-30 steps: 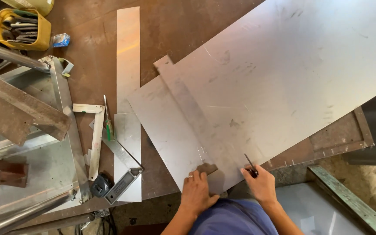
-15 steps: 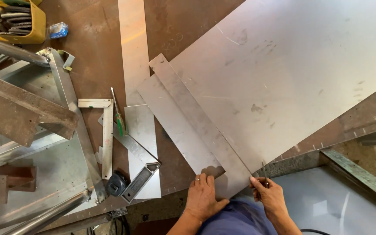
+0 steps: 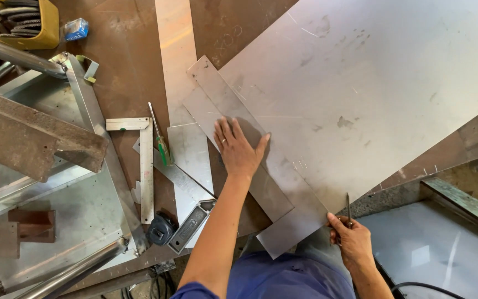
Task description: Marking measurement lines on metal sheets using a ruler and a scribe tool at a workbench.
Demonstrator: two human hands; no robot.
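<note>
My left hand (image 3: 240,148) lies flat, fingers spread, on a long narrow metal strip (image 3: 222,99) laid along the edge of a large metal sheet (image 3: 360,94). My right hand (image 3: 351,238) grips a thin pointed scriber (image 3: 348,206) at the sheet's near corner, its tip pointing away from me next to the sheet's edge.
A steel square (image 3: 146,166), a green-handled screwdriver (image 3: 160,145), a combination square (image 3: 189,226) and a black tape measure (image 3: 160,229) lie left of the strip. A second metal strip (image 3: 173,50) runs up the brown table. A yellow bin (image 3: 22,21) sits at top left. Steel frame parts (image 3: 40,133) stand at left.
My left hand has moved up from the sheet's near corner and now presses on the middle of the strip. My right hand stays at the corner with the scriber.
</note>
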